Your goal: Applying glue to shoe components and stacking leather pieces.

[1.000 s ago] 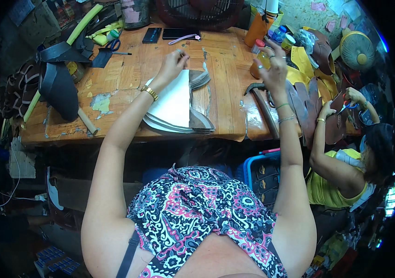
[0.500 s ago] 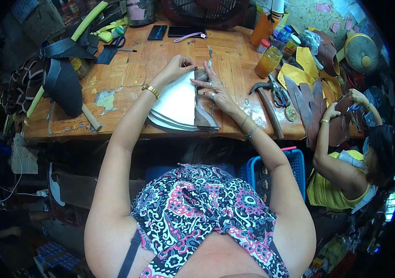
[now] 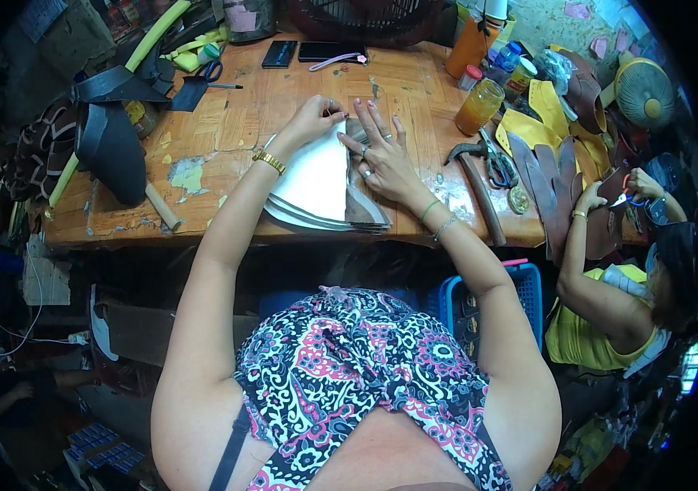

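Observation:
On the wooden table before me lies a stack of curved pieces, with a white sheet (image 3: 316,176) on top and brown-grey layers (image 3: 357,211) showing along its right side. My left hand (image 3: 316,121) is closed in a pinch at the far corner of the white sheet. Over the brown-grey layers, my right hand (image 3: 388,164) has its fingers stretched and spread. Its thumb reaches to the right edge of the white sheet, and I see nothing gripped in it.
A hammer (image 3: 484,200) and scissors (image 3: 500,168) lie to the right, near a jar of amber stuff (image 3: 480,106). Beyond them, a co-worker's hands (image 3: 590,199) hold brown leather and red-handled scissors. Dark curved pieces (image 3: 111,151) stand at left; two phones (image 3: 280,54) lie far back.
My right hand has turned and its fingers have spread wider and more upright over the layers. My left hand keeps its pinch. The co-worker's scissors have shifted into clearer sight.

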Tool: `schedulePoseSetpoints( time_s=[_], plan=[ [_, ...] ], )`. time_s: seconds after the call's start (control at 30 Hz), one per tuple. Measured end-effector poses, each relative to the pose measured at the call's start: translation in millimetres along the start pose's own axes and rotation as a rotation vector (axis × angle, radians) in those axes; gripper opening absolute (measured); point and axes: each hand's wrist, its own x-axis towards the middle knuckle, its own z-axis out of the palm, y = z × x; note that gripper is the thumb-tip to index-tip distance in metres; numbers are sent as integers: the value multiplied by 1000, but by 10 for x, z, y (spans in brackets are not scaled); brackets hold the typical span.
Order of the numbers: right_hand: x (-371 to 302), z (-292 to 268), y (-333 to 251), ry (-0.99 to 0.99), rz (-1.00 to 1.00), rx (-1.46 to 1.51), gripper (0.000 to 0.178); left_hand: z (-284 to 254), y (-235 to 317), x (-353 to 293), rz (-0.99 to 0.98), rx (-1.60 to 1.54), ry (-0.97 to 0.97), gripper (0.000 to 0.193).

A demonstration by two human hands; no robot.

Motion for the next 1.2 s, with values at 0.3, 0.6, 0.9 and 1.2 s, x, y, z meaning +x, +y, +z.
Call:
schedulePoseSetpoints(
  time_s=[0.3, 0.6, 0.9, 1.2],
  plan=[
    [11, 143, 165, -62, 47, 217, 58, -29, -35, -4, -24, -61, -46, 23],
    [-355, 32, 16, -121, 74, 426, 51, 13, -98, -4, 37, -65, 19, 24],
    [-135, -131, 50, 11, 22, 379, 56, -35, -62, -9, -78, 30, -56, 25],
    [-356, -299, -354, -122, -120, 197, 64, -31, -27, -17, -19, -8, -49, 26]
  ],
)
